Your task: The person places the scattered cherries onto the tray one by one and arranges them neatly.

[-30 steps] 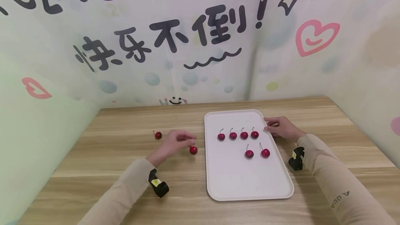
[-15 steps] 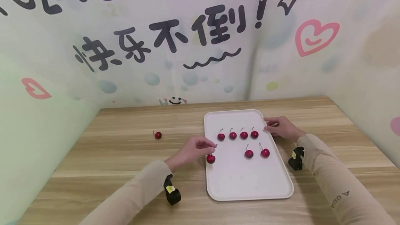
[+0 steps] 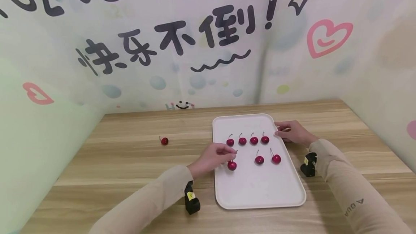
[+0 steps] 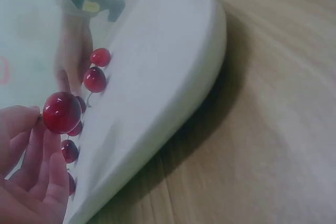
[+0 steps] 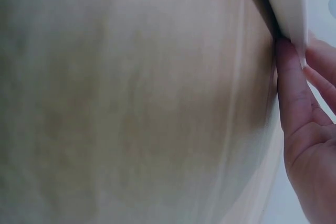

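Observation:
My left hand (image 3: 212, 157) pinches the stem of a red cherry (image 3: 232, 165), which hangs over the left part of the white tray (image 3: 260, 190). In the left wrist view that cherry (image 4: 62, 113) appears large beside the fingertips. My right hand (image 3: 296, 133) grips the tray's right rim near its far end; the right wrist view has the thumb (image 5: 294, 85) under the rim and fingers on its other side. A row of several cherries (image 3: 242, 141) lies across the far part of the tray. Nearer are two more, a darker cherry (image 3: 259, 160) and a brighter cherry (image 3: 276, 159).
One more cherry (image 3: 164, 141) lies on the wooden table (image 3: 136, 161), left of the tray. A printed backdrop (image 3: 182, 82) with black lettering stands behind the table's far edge and along its sides. Each wrist wears a small black camera (image 3: 192, 201).
My left hand has carried the pinched cherry rightward from above the table to over the tray. The right hand and the tray have stayed in place.

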A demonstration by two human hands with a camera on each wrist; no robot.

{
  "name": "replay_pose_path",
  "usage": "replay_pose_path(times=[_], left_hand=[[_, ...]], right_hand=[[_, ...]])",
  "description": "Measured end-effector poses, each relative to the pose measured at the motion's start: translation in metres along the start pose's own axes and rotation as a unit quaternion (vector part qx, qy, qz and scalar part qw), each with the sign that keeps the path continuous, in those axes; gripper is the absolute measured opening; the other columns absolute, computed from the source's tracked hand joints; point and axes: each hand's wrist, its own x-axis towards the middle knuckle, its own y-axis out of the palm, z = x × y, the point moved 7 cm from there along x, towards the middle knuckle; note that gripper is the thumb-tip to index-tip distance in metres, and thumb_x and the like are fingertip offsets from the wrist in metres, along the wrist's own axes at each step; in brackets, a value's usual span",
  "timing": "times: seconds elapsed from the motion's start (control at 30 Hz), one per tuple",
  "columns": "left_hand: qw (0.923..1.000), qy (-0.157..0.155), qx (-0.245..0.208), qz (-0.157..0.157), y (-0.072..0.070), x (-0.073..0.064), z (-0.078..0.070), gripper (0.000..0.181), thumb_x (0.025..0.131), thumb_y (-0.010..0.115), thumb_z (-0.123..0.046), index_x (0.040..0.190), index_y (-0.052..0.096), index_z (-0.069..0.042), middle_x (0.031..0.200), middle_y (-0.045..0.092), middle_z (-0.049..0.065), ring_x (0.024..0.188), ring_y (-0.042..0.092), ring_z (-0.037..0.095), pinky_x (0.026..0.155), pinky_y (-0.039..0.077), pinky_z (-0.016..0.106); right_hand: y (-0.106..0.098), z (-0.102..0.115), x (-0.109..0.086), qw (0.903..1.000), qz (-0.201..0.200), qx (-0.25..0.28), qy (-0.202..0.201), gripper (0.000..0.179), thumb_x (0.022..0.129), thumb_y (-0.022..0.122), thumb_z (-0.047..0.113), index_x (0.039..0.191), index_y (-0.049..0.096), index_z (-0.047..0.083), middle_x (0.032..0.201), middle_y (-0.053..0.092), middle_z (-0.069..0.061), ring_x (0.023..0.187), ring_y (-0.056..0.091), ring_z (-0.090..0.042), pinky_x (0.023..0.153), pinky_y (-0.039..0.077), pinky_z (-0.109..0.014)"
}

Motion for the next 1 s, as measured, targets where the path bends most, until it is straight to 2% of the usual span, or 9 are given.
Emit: replay_pose_path(times=[0.27, 0.5, 0.7, 1.0], left_hand=[[0.9996, -0.016, 0.015, -0.017, 0.009, 0.018, -0.006, 0.015, 0.079, 0.066, -0.019, 0.091, 0.07, -0.01, 0.081, 0.062, -0.005, 0.068, 0.057, 0.011, 0.061, 0.049, 0.023], [0.9973, -0.002, 0.071, -0.018, 0.022, 0.032, -0.008, 0.014, 0.078, 0.068, -0.017, 0.088, 0.071, -0.007, 0.077, 0.059, -0.004, 0.066, 0.054, 0.005, 0.058, 0.045, 0.017], [0.9983, -0.014, 0.054, -0.016, 0.029, 0.035, -0.011, 0.013, 0.078, 0.068, -0.013, 0.086, 0.07, -0.003, 0.072, 0.061, -0.002, 0.059, 0.057, 0.007, 0.055, 0.047, 0.018], [0.9978, -0.036, 0.049, -0.026, 0.029, 0.035, -0.006, 0.011, 0.077, 0.068, -0.011, 0.083, 0.069, -0.002, 0.07, 0.061, -0.001, 0.057, 0.057, 0.007, 0.055, 0.047, 0.017]], right_hand=[[-0.001, -0.001, 0.001, 1.0, -0.002, 0.003, 0.007, 0.053, 0.086, 0.057, 0.01, 0.131, 0.034, -0.005, 0.105, 0.049, -0.022, 0.091, 0.052, -0.026, 0.076, 0.048, -0.031], [0.0, -0.002, 0.002, 0.9999, -0.005, 0.006, 0.007, 0.052, 0.086, 0.057, 0.01, 0.131, 0.034, -0.006, 0.106, 0.049, -0.023, 0.092, 0.052, -0.027, 0.075, 0.049, -0.03], [-0.001, -0.003, 0.001, 1.0, -0.002, 0.003, 0.009, 0.054, 0.086, 0.058, 0.011, 0.131, 0.034, -0.005, 0.107, 0.049, -0.023, 0.093, 0.052, -0.027, 0.076, 0.048, -0.031], [0.0, -0.001, 0.0, 1.0, -0.002, 0.0, 0.008, 0.053, 0.086, 0.057, 0.011, 0.131, 0.034, -0.006, 0.106, 0.05, -0.023, 0.092, 0.053, -0.026, 0.076, 0.048, -0.031]])
